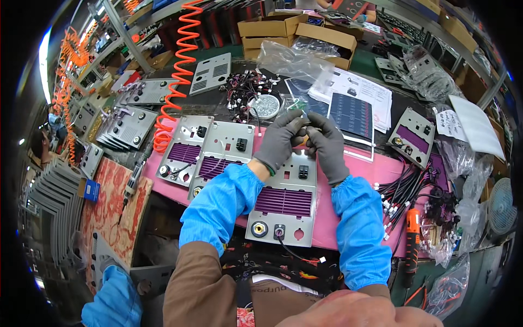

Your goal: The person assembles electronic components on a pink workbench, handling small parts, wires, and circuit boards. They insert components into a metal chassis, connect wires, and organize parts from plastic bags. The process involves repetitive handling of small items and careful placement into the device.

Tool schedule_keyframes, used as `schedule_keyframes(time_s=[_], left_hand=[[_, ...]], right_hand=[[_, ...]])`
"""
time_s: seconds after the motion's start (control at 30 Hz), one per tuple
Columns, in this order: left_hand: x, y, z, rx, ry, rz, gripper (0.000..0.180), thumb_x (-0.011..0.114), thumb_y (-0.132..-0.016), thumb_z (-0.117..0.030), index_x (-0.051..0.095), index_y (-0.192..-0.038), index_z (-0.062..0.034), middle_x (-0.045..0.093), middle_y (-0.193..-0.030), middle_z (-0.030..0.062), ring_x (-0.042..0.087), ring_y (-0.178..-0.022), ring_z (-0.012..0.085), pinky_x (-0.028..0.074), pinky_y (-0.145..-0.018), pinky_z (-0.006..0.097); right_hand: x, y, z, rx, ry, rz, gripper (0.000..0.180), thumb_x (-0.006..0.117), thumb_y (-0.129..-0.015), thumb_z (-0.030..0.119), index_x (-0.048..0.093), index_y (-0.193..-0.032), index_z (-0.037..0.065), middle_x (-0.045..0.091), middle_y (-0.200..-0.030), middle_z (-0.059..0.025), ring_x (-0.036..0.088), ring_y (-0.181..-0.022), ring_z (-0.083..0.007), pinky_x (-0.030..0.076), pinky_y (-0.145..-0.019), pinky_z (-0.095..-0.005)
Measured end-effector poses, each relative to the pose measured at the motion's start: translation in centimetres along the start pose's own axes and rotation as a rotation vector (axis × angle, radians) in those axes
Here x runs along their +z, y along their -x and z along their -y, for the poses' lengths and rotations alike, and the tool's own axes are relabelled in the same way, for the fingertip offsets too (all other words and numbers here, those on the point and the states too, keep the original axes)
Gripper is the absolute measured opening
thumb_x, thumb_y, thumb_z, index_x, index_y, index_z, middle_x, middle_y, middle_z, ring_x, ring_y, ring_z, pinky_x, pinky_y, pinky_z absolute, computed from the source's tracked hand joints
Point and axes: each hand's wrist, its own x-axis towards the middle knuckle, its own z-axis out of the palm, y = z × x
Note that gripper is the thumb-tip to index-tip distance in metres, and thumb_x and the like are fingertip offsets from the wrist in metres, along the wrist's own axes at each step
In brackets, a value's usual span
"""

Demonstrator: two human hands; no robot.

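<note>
Pink mat (376,169) crowded; hands (305,139) over panel (283,201).

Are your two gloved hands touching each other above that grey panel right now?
Touching. The head view shows the left hand and right hand with fingertips pressed together around something small, raised over the grey panel; no gap shows between them.

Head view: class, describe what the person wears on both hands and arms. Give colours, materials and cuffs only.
Both the left hand and the right hand wear grey knit gloves; the left cuff has a green edge. Bright blue, shiny oversleeves with gathered elastic ends cover both forearms. Brown sleeves show above them.
</note>
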Motion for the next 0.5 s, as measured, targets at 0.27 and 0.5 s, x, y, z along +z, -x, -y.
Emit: schedule_keyframes(time_s=[0.27, 0.5], left_hand=[[1.2, 0.0, 0.3, 0.048, -0.175, -0.042, 0.035, 0.059, -0.099, -0.02, 0.057, -0.131, -0.0041, 0.069, -0.104, 0.0064, 0.068, -0.082, 0.0114, 0.057, -0.065, 0.022], [0.9, -0.1, -3.2, 0.283, -0.455, -0.072, 0.042, 0.059, -0.099, -0.03, 0.057, -0.134, -0.0056, 0.07, -0.099, 0.0071, 0.063, -0.081, 0.0104, 0.054, -0.069, 0.024]], right_hand=[[-0.2, -0.5, -1.1, -0.219, 0.138, -0.053, 0.022, 0.065, -0.093, 0.012, 0.067, -0.114, 0.005, 0.065, -0.088, -0.0028, 0.053, -0.056, -0.0051, 0.041, -0.045, -0.0205], [-1.0, -1.0, 0.0, -0.034, 0.03, -0.114, 0.019, 0.05, -0.101, 0.02, 0.056, -0.111, 0.004, 0.066, -0.097, -0.0109, 0.065, -0.067, -0.0138, 0.052, -0.056, -0.0237]])
